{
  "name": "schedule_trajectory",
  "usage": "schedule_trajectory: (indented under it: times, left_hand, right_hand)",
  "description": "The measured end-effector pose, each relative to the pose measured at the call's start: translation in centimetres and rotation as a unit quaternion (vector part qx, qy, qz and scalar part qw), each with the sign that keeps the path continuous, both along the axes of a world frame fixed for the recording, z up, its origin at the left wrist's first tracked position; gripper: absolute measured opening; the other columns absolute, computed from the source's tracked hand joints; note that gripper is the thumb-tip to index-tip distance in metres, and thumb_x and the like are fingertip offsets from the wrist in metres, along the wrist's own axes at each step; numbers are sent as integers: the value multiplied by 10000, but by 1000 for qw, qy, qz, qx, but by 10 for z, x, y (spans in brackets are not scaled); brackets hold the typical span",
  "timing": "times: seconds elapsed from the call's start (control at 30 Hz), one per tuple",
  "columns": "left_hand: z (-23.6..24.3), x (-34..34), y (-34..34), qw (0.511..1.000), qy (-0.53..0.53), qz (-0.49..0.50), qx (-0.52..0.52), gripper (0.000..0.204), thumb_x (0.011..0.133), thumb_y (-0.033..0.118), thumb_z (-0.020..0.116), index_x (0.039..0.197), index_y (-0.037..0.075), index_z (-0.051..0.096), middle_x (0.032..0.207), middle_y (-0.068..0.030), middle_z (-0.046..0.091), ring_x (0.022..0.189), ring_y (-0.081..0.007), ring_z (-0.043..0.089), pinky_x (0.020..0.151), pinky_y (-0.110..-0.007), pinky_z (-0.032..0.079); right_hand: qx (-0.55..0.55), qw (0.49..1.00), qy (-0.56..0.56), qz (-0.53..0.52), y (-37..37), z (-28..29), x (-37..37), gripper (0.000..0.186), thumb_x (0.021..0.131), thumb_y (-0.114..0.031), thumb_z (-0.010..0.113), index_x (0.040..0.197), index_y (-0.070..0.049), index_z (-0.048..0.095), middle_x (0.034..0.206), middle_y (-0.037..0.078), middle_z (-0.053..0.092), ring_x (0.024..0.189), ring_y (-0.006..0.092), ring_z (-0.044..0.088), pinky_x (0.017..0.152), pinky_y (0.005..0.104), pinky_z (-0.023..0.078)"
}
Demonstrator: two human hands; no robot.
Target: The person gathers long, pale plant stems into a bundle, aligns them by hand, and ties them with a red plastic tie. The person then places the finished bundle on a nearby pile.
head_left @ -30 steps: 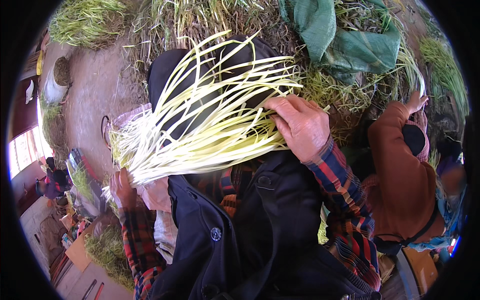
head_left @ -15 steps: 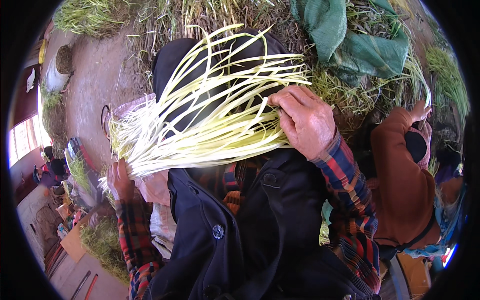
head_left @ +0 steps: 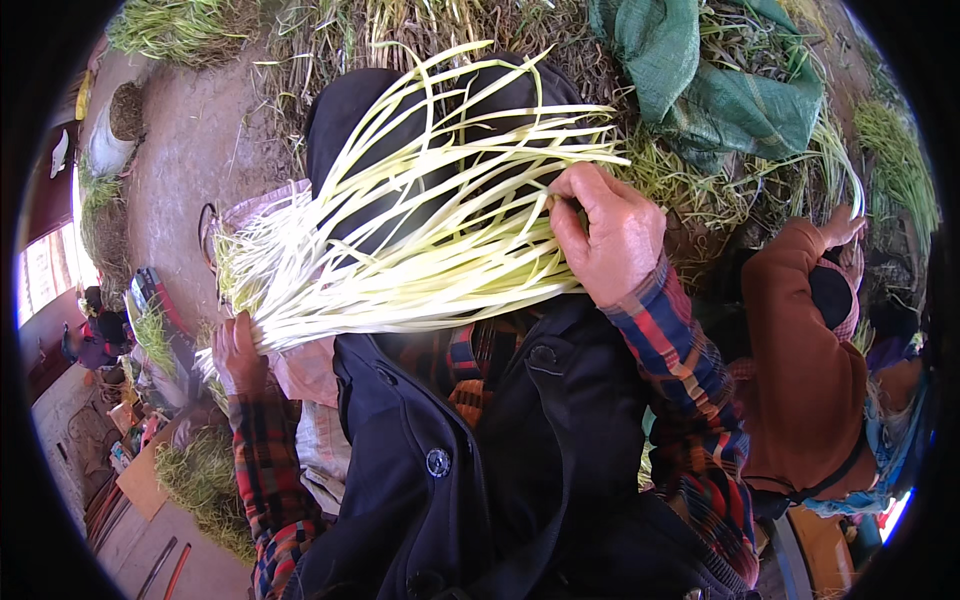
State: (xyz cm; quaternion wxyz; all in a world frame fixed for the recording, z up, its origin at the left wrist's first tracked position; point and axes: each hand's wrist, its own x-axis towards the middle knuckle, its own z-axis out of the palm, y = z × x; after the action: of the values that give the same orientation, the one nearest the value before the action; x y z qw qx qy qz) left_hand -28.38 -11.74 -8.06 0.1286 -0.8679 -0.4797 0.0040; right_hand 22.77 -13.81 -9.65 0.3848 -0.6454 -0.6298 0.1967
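Across my lap lies a loose bunch of blanched yellow chives (head_left: 430, 290), long flat strands that are white at the left end and pale yellow toward the right. My left hand (head_left: 238, 357) is closed around the white stem end, at the bunch's lower left. At the right end, my right hand (head_left: 612, 232) has its thumb and forefinger pinched on the tip of a strand. Several strands fan out loosely above the main bundle, over my dark-clad knees.
A green woven sack (head_left: 755, 105) lies on heaped stalks beyond my right knee. On the right, a co-worker in a brown top (head_left: 805, 370) holds pale strands. More green piles (head_left: 185, 30) lie at the far left, near a white bucket (head_left: 112, 145).
My right hand has turned and shifted slightly left and up, its thumb and forefinger now showing pinched together. My left hand stays on the stem end.
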Motion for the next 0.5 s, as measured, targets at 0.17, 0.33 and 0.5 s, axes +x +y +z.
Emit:
schedule_trajectory:
  times: [0.17, 0.33, 0.5]
  left_hand:
    - [1, -3, -2, 1000, 13, 2, -16, 381, 785, -6, 607, 1164, 12, 569, 878, -156, 572, 788, -365, 576, 700, -475, 466]
    - [-1, -5, -2, 1000, 10, 11, -23, 345, 800, 17, 612, 1143, 8, 576, 867, -152, 567, 785, -358, 574, 693, -469, 459]
    - [-2, -2, 1, 1000, 20, 12, -16, 330, 801, 19, 614, 1129, 5, 587, 869, -153, 572, 782, -355, 575, 689, -466, 461]
  right_hand:
    - [-15, 975, -54, -215, 17, -25, 33, 68, 885, -112, 668, 869, -90, 605, 659, 88, 627, 556, 209, 633, 545, 371, 522]
    - [-64, 945, -169, -274, -10, -35, 113, 180, 914, -250, 707, 876, -83, 652, 653, 106, 645, 618, 314, 656, 598, 428, 511]
    - [-130, 951, -178, -218, -29, -35, 119, 144, 911, -242, 691, 972, -119, 650, 788, 103, 651, 744, 334, 666, 665, 434, 513]
